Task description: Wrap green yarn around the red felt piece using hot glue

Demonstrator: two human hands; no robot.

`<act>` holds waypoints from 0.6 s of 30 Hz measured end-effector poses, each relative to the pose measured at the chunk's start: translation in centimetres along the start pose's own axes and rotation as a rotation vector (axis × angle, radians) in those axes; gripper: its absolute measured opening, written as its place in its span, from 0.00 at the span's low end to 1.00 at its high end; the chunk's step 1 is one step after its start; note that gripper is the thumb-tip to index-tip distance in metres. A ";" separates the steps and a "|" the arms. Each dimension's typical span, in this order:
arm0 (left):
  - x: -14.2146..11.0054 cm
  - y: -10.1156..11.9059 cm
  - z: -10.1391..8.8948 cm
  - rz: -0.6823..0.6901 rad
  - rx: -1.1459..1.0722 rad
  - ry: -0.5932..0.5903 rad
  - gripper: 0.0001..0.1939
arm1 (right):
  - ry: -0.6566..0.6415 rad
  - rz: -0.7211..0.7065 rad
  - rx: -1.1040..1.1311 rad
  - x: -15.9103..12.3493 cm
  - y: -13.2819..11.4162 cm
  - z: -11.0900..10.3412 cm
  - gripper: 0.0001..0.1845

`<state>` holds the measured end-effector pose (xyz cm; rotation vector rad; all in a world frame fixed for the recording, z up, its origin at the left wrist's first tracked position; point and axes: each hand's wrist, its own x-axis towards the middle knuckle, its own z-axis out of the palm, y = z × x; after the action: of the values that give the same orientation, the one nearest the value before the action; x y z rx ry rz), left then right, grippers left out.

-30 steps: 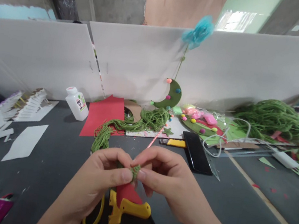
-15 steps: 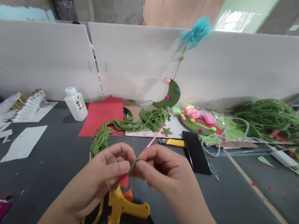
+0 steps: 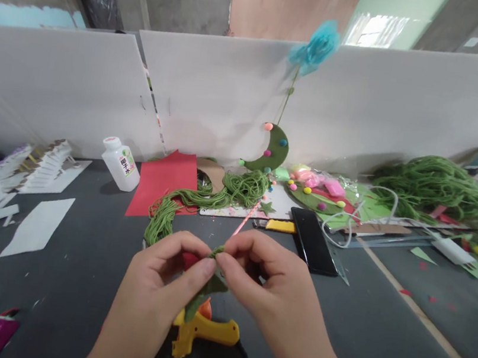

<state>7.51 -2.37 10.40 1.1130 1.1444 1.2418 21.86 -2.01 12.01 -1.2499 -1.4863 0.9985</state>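
My left hand and my right hand meet in the middle, fingertips pinched on a small dark green felt piece. Its top edge lies between both thumbs and forefingers, and the lower part hangs free. A bit of red shows behind the left fingers; how it joins the felt is hidden. Directly below on the table lies a yellow hot glue gun with an orange trigger, partly covered by the left hand. Just beyond the right fingers is a pink striped stick.
Green yarn trails over red paper. A white bottle stands left of it. A yellow utility knife and a black phone lie beyond my right hand. A green felt crescent leans against the white partition.
The felt has turned in my fingers, so more green now hangs below them. The red bit has shifted up behind the left fingers. Both hands stay pinched together.
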 end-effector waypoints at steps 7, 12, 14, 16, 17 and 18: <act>0.4 0.4 -0.2 -0.263 -0.315 -0.055 0.07 | -0.061 0.061 0.147 0.2 -0.3 -0.5 0.04; 0.5 0.6 -0.2 -0.292 -0.384 -0.106 0.06 | -0.087 0.072 0.231 0.3 -0.3 -0.6 0.04; 0.5 0.6 -0.2 -0.293 -0.401 -0.116 0.05 | -0.099 0.069 0.289 0.4 -0.1 -0.6 0.04; 0.4 0.7 0.0 -0.272 -0.403 -0.090 0.04 | -0.121 0.077 0.363 0.5 0.0 -0.6 0.04; 0.4 0.7 0.1 -0.256 -0.397 -0.073 0.03 | -0.132 0.087 0.404 0.6 0.1 -0.6 0.04; 0.4 0.7 0.1 -0.239 -0.390 -0.059 0.03 | -0.139 0.102 0.443 0.6 0.2 -0.6 0.04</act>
<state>7.57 -1.93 11.15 0.6946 0.9103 1.1726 22.43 -1.33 12.03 -0.9570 -1.2198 1.4171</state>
